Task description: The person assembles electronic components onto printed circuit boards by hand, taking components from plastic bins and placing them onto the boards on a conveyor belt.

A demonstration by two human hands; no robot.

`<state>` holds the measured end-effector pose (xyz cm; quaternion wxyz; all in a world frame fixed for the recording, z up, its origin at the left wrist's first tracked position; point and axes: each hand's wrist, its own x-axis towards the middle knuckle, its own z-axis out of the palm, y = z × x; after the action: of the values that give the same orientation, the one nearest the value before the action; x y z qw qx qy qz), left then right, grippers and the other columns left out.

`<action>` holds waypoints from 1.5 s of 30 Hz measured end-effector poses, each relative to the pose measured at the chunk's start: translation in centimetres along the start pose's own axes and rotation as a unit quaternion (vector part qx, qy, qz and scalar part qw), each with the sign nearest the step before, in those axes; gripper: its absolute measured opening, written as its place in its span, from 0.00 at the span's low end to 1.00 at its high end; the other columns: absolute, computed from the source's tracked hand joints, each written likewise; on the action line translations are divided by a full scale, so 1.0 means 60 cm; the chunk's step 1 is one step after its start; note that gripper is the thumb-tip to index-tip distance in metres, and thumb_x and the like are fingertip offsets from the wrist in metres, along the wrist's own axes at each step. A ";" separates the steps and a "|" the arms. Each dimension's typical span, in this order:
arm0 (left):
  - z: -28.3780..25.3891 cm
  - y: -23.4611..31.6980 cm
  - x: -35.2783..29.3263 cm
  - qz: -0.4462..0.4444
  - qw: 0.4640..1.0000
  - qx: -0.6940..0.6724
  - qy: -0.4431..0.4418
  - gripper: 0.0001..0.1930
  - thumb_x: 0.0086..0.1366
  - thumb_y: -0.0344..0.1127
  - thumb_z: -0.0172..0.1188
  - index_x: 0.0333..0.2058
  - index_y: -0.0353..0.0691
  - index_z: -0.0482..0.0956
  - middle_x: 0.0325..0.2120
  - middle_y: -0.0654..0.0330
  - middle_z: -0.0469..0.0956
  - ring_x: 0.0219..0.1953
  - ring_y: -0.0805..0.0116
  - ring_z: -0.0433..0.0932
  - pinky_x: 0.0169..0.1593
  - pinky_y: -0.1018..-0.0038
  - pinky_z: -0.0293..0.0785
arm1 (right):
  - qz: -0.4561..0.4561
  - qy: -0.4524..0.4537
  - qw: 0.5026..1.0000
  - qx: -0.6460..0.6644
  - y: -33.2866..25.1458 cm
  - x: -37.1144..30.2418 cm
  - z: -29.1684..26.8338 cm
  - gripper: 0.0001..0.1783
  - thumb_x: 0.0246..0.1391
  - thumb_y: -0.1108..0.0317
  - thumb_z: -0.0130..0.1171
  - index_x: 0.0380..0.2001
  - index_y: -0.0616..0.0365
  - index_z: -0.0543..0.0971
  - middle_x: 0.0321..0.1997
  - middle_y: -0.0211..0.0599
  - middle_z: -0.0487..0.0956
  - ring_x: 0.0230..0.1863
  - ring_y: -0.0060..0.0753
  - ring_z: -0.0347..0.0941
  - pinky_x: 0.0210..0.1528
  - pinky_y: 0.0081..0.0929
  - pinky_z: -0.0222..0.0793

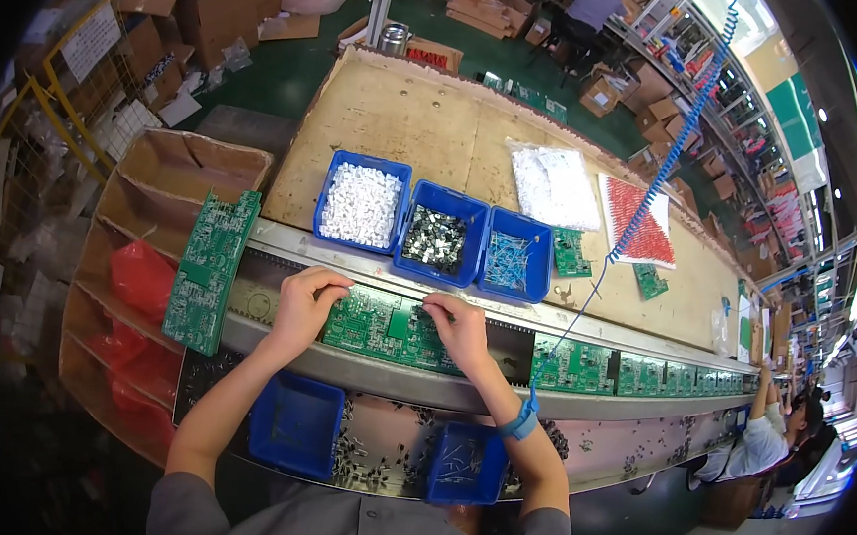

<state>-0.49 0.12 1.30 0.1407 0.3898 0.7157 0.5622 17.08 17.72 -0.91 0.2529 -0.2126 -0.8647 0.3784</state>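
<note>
A green circuit board (pixel 377 326) lies in the metal rail track in front of me. Over its far left corner, my left hand (pixel 304 304) is closed, thumb and forefinger brought together. My right hand (pixel 459 331) pinches in the same way above the board's far right part. Whatever sits between either hand's fingertips is too small to make out. Just beyond the board stand three blue bins: one of white parts (pixel 361 206), one of black and silvery parts (pixel 436 236), and one of blue leaded components (pixel 509 259).
More boards (pixel 573 365) line the track to the right; a stack of boards (pixel 211 272) leans at the left. Two blue trays (pixel 295 425) (pixel 467 464) sit nearest me. A coiled blue cord (pixel 671 145) runs to my right wristband. A co-worker (pixel 764 440) sits far right.
</note>
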 end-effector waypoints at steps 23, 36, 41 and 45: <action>0.000 -0.034 0.012 -0.022 1.000 0.011 -0.001 0.05 0.54 0.23 0.61 0.31 0.31 0.80 0.30 0.53 0.80 0.29 0.65 0.79 0.33 0.75 0.74 | -0.093 -0.047 0.993 -0.053 0.003 0.005 0.000 0.05 0.45 0.77 0.60 0.28 0.61 0.80 0.29 0.40 0.78 0.33 0.45 0.74 0.37 0.35 0.71; 0.006 -0.034 0.020 -0.019 0.999 0.030 -0.028 0.05 0.54 0.23 0.62 0.31 0.30 0.80 0.28 0.53 0.79 0.28 0.64 0.79 0.33 0.75 0.74 | -0.107 -0.064 0.986 -0.115 -0.065 -0.035 -0.029 0.14 0.49 0.73 0.60 0.42 0.61 0.77 0.39 0.44 0.75 0.41 0.47 0.71 0.43 0.36 0.69; 0.004 -0.037 0.019 -0.021 0.999 0.037 -0.029 0.05 0.53 0.23 0.62 0.31 0.31 0.80 0.28 0.53 0.79 0.27 0.64 0.78 0.33 0.75 0.74 | -0.093 -0.136 0.984 -0.070 -0.109 -0.075 -0.042 0.12 0.50 0.70 0.60 0.40 0.61 0.78 0.38 0.44 0.75 0.40 0.46 0.72 0.42 0.36 0.71; 0.004 -0.039 0.018 -0.021 0.998 0.041 -0.030 0.05 0.53 0.23 0.62 0.31 0.31 0.80 0.28 0.53 0.79 0.28 0.64 0.78 0.33 0.75 0.74 | -0.094 -0.244 0.965 -0.009 -0.132 -0.119 -0.039 0.10 0.51 0.69 0.59 0.37 0.61 0.78 0.34 0.43 0.76 0.34 0.47 0.74 0.37 0.35 0.72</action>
<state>-2.02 0.91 -0.67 0.1572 0.3967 0.7419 0.5173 22.70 10.08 4.51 0.0665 -0.0336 -0.9198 0.3852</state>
